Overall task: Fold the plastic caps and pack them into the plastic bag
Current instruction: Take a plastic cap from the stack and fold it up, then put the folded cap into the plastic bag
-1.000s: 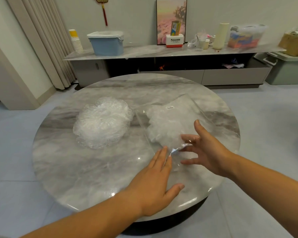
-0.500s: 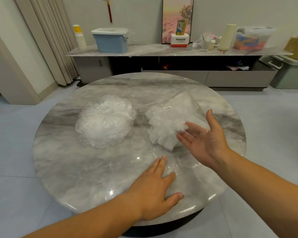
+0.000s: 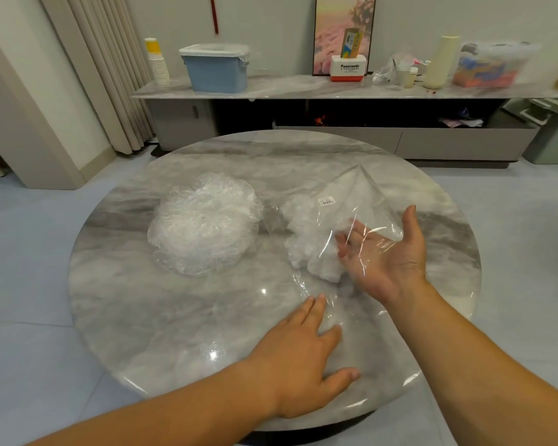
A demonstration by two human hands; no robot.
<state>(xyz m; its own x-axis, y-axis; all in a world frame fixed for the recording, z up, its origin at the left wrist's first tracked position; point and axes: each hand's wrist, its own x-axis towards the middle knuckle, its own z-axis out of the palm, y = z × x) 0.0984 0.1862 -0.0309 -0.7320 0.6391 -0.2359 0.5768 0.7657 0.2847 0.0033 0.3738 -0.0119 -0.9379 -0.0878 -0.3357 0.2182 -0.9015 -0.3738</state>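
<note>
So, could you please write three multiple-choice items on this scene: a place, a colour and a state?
1. Where does the loose pile of caps lie relative to the plastic bag? A) right of it B) left of it C) inside it
2. What colour is the lidded box on the sideboard? A) red B) green C) blue
3. How is the left hand? A) flat, fingers straight B) clenched in a fist C) raised, holding a cup
Answers: 1 B, the pile sits left of the bag; 2 C, its body is pale blue; 3 A, it lies flat on the table.
</note>
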